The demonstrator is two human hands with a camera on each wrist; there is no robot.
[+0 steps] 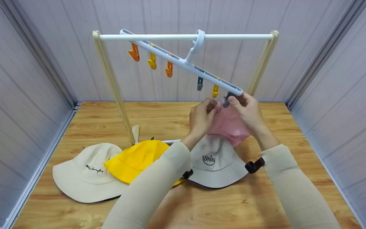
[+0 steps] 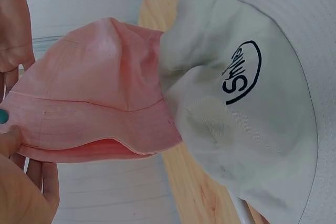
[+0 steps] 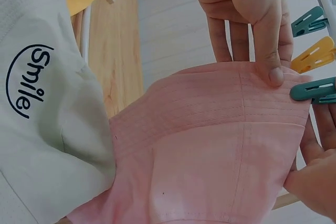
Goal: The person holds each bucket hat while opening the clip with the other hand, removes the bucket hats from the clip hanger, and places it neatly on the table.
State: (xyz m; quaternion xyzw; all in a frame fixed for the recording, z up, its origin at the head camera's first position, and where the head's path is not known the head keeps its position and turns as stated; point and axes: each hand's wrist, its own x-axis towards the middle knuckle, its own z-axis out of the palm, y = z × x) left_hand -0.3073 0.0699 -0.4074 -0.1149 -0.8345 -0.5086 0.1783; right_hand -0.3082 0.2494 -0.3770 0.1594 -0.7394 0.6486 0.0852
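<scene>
The left hand (image 1: 202, 116) pinches the brim of a pink bucket hat (image 1: 227, 122) between thumb and fingers. In the right wrist view, a dark green clip (image 3: 315, 91) has its jaws over the corner of that brim. The right hand (image 1: 248, 109) holds this end clip, thumb beside it and fingers partly hidden behind the hanger's low end. The white clip hanger (image 1: 170, 57) hangs by its hook from a white rod (image 1: 233, 37), tilted down toward the right hand. The pink hat's crown hangs down and overlaps a light grey "Smile" bucket hat (image 2: 236, 119).
A cream bucket hat (image 1: 87, 171) and a yellow hat (image 1: 145, 156) lie overlapping at left on the wooden table (image 1: 75, 216). Other orange, yellow and green clips hang along the hanger, including an orange clip (image 1: 134, 52). Wooden posts (image 1: 113, 86) support the rod.
</scene>
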